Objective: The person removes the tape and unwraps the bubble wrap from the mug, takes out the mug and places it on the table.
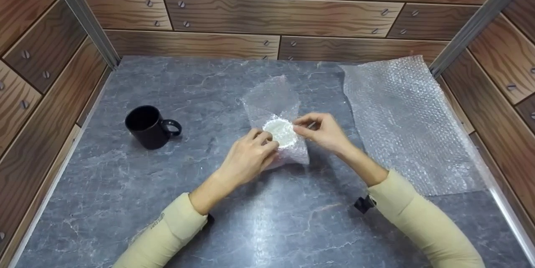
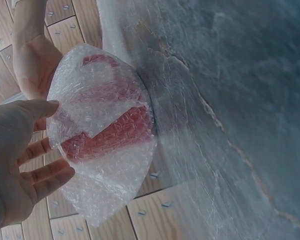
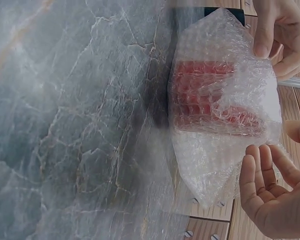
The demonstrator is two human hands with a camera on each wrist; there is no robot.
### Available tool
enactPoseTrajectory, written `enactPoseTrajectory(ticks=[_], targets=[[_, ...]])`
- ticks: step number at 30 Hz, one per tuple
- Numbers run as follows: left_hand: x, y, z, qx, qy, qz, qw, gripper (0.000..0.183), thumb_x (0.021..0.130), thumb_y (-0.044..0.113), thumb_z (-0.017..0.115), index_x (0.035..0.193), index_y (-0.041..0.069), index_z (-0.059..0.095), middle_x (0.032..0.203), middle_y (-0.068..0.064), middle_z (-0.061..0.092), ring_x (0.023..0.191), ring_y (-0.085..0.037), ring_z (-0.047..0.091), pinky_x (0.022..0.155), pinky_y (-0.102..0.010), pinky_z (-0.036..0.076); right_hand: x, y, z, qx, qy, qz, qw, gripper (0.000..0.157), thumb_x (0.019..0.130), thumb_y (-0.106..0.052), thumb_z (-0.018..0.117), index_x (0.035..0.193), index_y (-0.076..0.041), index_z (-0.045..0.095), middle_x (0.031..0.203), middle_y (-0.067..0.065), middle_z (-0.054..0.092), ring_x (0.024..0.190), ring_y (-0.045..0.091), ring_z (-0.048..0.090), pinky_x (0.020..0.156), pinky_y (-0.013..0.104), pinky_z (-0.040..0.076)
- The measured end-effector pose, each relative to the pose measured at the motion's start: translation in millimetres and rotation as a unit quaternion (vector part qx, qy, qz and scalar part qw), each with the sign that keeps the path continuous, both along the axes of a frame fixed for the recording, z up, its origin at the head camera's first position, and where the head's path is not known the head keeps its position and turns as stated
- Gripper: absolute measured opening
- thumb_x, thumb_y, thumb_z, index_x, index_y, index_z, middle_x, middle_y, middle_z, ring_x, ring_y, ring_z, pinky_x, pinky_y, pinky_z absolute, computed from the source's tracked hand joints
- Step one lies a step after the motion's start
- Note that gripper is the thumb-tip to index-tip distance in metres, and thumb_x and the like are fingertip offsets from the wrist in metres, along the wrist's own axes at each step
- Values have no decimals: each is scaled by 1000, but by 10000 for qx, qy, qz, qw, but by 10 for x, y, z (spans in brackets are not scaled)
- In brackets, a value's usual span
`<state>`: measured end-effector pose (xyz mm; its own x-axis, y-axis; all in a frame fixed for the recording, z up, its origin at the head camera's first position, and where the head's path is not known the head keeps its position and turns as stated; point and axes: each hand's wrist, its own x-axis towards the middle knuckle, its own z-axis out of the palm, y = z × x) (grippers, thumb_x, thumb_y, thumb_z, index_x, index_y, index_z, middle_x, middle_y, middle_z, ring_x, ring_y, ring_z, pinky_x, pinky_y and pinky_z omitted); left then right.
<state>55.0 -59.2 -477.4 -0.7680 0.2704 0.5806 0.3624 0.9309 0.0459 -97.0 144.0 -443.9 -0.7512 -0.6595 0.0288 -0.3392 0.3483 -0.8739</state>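
A red cup, pale inside, stands upright on the table, wrapped in bubble wrap. From above its round rim shows under the wrap, while the red wall shows through in both wrist views. My left hand is at the near left of the rim; in the left wrist view its thumb presses the wrap's top edge with a finger behind it. On the far right side, my right hand brings its fingertips right to the rim. In the right wrist view its thumb stands apart from the fingers.
A black mug stands on the left, its handle toward the wrapped cup. A large sheet of bubble wrap lies flat on the right. Wood-patterned walls enclose the back and sides of the grey marbled table.
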Motion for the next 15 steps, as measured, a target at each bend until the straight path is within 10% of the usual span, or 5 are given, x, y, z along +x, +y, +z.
enactPoseTrajectory(ticks=[15], targets=[[-10, 1, -15, -22, 16, 11, 10000, 15, 94, 30, 78, 100, 17, 73, 109, -1, 75, 100, -20, 67, 76, -29, 64, 94, 83, -57, 102, 6, -173, 9998, 35, 88, -13, 83, 117, 4, 75, 81, -2, 70, 68, 7, 58, 60, 16, 49]])
